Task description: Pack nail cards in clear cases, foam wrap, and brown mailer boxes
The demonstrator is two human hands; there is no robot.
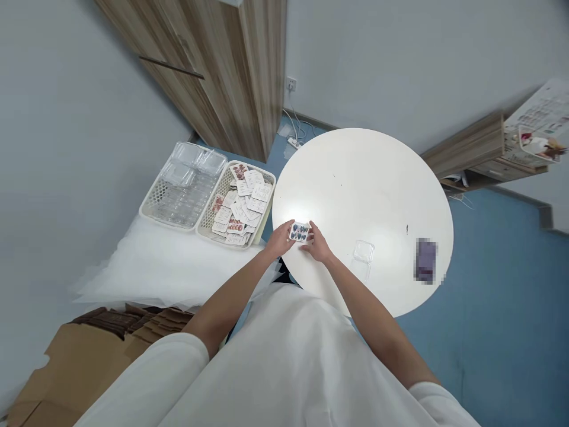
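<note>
Both hands meet over the near left edge of a round white table (pixel 368 178). Between them is a small white card (pixel 300 232) set with dark blue and red pieces. My left hand (pixel 280 239) pinches the card's left side, fingers closed on it. My right hand (pixel 316 243) grips its right side. A clear plastic case (pixel 363 253) lies open on the table to the right of my right hand, apart from it.
Two white baskets stand to the left on a white-covered surface: one (pixel 213 228) holds several similar cards, the other (pixel 153 207) clear plastic cases. A blurred purple object (pixel 425 261) lies at the table's right. A cardboard box (pixel 75 362) sits lower left, a wooden cabinet (pixel 231 77) behind.
</note>
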